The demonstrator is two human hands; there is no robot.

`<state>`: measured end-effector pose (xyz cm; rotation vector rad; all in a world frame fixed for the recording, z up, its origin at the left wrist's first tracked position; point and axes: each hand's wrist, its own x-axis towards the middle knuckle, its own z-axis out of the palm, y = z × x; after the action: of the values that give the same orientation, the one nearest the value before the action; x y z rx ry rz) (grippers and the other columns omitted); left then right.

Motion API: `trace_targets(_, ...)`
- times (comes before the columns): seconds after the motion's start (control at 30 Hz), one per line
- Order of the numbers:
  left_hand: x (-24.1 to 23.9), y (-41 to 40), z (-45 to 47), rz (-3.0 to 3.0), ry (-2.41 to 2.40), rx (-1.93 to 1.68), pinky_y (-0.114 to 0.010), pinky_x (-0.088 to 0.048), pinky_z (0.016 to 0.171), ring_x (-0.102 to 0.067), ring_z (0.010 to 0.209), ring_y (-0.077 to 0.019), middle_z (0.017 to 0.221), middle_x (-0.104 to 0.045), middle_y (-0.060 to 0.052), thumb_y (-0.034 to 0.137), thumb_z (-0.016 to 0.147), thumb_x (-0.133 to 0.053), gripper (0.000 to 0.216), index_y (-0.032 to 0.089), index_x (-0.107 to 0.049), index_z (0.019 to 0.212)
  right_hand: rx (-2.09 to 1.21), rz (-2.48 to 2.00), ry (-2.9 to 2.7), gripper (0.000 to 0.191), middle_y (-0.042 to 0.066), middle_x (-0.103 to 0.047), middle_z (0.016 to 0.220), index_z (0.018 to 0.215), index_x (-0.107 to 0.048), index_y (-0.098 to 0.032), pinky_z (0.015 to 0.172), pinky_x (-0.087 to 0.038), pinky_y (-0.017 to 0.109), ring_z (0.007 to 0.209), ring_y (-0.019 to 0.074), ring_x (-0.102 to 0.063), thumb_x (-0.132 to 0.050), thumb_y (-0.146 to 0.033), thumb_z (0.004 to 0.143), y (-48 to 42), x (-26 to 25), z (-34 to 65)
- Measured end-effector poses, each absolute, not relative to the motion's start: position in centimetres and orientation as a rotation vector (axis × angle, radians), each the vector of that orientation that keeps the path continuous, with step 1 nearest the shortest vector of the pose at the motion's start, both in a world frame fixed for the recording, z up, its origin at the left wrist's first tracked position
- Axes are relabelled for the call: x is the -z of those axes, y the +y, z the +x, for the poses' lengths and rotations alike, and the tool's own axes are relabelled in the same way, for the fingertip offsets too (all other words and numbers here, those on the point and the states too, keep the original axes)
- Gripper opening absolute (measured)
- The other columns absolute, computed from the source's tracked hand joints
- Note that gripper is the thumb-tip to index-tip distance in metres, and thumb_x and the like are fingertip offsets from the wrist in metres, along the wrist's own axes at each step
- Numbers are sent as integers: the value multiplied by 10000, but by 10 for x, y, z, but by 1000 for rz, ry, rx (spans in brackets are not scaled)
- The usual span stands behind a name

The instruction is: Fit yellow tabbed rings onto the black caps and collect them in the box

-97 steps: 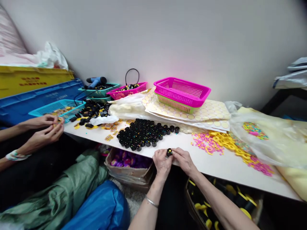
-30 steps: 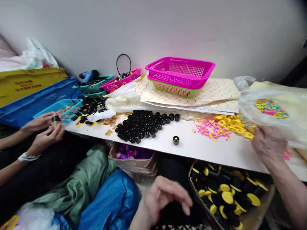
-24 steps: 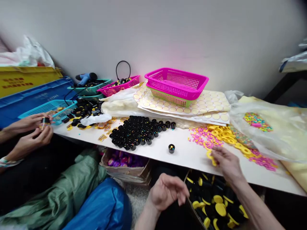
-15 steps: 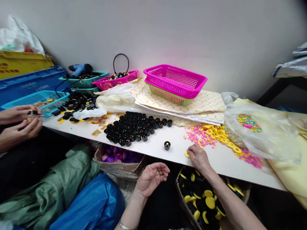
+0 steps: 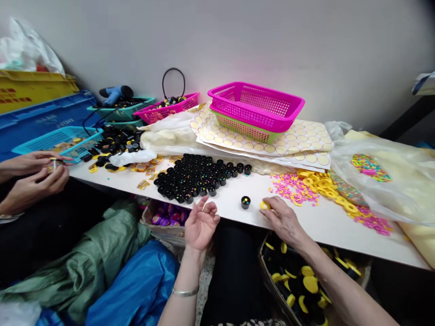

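Observation:
Between the fingers of my right hand [image 5: 283, 222] is a yellow ring [image 5: 265, 205], held just above or at the white table near its front edge. Left of it stands one small black cup [image 5: 245, 202] with tiny coloured pieces inside. My left hand [image 5: 201, 225] is palm up with loosely curled fingers and nothing in it, just in front of the table edge. Beyond its fingertips sits a dense cluster of black cups [image 5: 195, 176], many with coloured bits inside. Pink and yellow small pieces [image 5: 295, 188] lie beyond my right hand, beside a pile of yellow rings [image 5: 319, 183].
A magenta basket [image 5: 256, 108] rests in a green one on sticker sheets [image 5: 306, 140]. Below the table are a box of black-and-yellow pieces [image 5: 307, 280] and a box of purple items [image 5: 166, 217]. At left, a co-worker's hands [image 5: 41, 181] hold a small piece.
My left hand has moved left and up toward the cluster of cups. My right hand still has the yellow ring, now turned and slightly raised. The view has shifted a little.

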<state>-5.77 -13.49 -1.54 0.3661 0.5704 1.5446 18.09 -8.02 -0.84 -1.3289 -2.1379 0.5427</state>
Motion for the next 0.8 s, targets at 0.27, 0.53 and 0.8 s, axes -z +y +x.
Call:
trace_targets(0.27,30,-100,-7,399,1131,-1481,-167,-332,454,-496,504,-52,727,-639,-64,167,575,-717,280,73,-639,827,-481,-1142,-2317,177,68,-557,934,978,-572,-190,773,-387,317,884,202,-479,-466,-248,849,-55,-10,143)
trace_targets(0.53,36,-77,0,598,1192,-1448,-169,-264,411,-427,428,-44,533,-564,-4,302,643,-675,306,65,-658,835,-311,-1244,-2559,131,58,-552,914,887,-580,-195,752,-359,307,862,192,-441,-464,-246,853,-49,-12,132)
trace_targets(0.8,33,-64,14,739,1278,-1355,-179,-281,416,-405,434,-50,506,-529,10,357,672,-652,308,83,-689,808,-652,-1237,-2267,111,32,-540,848,834,-616,-190,745,-382,289,843,168,-476,-511,-207,801,-45,-1,133)
